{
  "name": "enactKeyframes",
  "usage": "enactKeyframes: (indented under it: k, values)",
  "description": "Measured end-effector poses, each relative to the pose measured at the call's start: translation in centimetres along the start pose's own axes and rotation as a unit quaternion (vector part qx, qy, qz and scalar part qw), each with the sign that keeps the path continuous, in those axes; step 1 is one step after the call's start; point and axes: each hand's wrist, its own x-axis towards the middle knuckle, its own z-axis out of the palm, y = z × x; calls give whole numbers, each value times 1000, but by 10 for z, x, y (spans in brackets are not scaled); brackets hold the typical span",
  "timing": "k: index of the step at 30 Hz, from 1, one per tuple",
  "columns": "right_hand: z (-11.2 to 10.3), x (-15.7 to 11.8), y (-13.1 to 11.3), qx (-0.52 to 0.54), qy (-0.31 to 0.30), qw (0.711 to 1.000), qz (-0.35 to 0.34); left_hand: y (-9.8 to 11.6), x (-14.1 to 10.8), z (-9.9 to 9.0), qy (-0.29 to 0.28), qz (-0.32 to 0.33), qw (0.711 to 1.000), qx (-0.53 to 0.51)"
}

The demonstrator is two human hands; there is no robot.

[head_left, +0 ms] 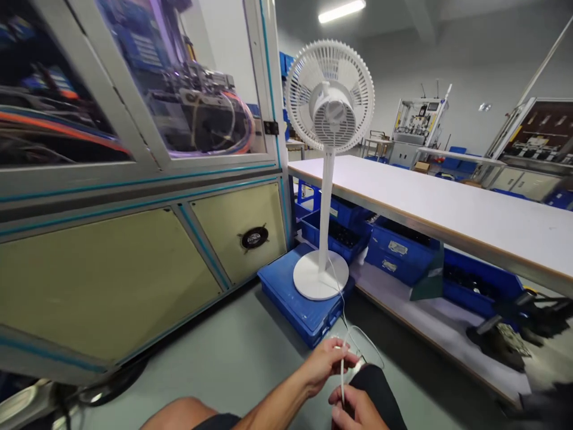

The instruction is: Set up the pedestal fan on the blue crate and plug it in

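Observation:
A white power cord (pixel 342 377) runs between my two hands, low in the head view. My left hand (pixel 326 363) pinches it near the thumb and fingertips. Just below, my right hand (pixel 356 411) is closed around the cord's lower stretch; the end inside the fingers is hidden. The cord trails up to a white pedestal fan (pixel 326 197), seen from the back, whose round base (pixel 308 280) rests on a blue plastic box (pixel 286 286). A loose loop of cord lies on the floor beside the box.
On the left stands a large machine cabinet (pixel 111 269) with glass panels and a small vent fan. To the right runs a long white-topped table (pixel 425 197), with blue bins (pixel 394 248) on its lower shelf. A person's dark shoe (pixel 495 346) shows near that shelf.

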Motion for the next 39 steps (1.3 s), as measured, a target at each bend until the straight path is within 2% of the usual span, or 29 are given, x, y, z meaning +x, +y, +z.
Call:
enactKeyframes:
  k: [2,5,6,8,10,11,13,15,17,20,22,24,27,39]
  values:
    - [1,-2,8,-66,-25,997,-45,10,-12,-8,0,18,1000,-7]
    - [-6,-5,17,-156,-20,985,-77,29,-33,-26,-44,89,995,-22]
    - [-9,-5,21,-187,-14,980,-67,36,-40,-33,-79,119,990,-18]
    - [-17,-2,33,-252,-7,967,-27,50,-57,-47,-191,172,966,8]
    - [-26,3,49,-309,-3,951,16,62,-74,-60,-317,198,927,41]
    - [-30,5,58,-330,0,943,32,68,-82,-66,-360,204,909,52]
    - [-38,10,76,-355,4,934,49,77,-97,-76,-389,222,891,76]
    - [-42,12,89,-367,8,928,56,83,-107,-84,-349,256,897,91]
    - [-45,14,97,-373,9,926,61,88,-109,-92,-256,274,922,95]
    - [-45,14,99,-379,10,923,69,92,-96,-101,-34,245,967,54]
    - [-44,14,98,-386,5,919,75,93,-82,-104,108,208,972,-5]
    - [-43,14,99,-395,-5,915,79,93,-68,-107,198,170,963,-67]
    - [-42,13,103,-401,-19,912,83,90,-53,-110,242,133,955,-109]
    - [-41,16,121,-400,-50,911,89,65,-18,-115,293,75,951,-65]
